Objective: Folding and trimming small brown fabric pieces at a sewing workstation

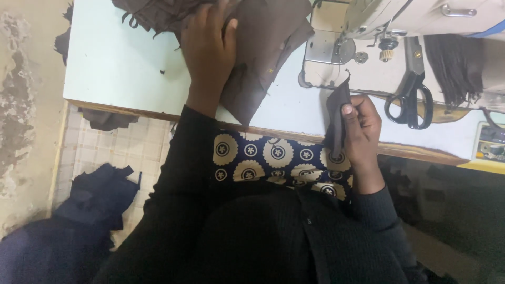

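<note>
Brown fabric strip (336, 118) is pinched upright in the right hand (363, 131), thumb and fingers (348, 109) closed on it, right at the near edge of the desk (121, 68) and just in front of the sewing machine (400, 21). So it's hanging half over the desk edge, above the lap.

Left hand (210, 47) lies flat, fingers spread open, pressing down on a pile of brown fabric pieces (263, 47) at the far middle of the desk. Not gripping anything as far as I can see, just resting on top.

Surface is a pale, light green-ish desk top with a wooden edge strip running along the near side. Left part of it is mostly bare. Right side gets crowded: the cream machine bed sits there, one pair of black-handled scissors (410, 100) lying on it, and a bundle of dark threads or fringe (455, 68) just to the right of those.

Room-wise: tiled floor (100, 152) on the left below the desk, a scuffed, patchy wall (21, 105) at far left. One heap of dark navy scraps (97, 194) on the floor near left, plus one dark scrap (105, 120) hanging off under the desk edge.

Count: two hands, one strip, one pile, one scissors, one machine. Person wears a black sweater over a patterned navy-and-cream garment (273, 158).
</note>
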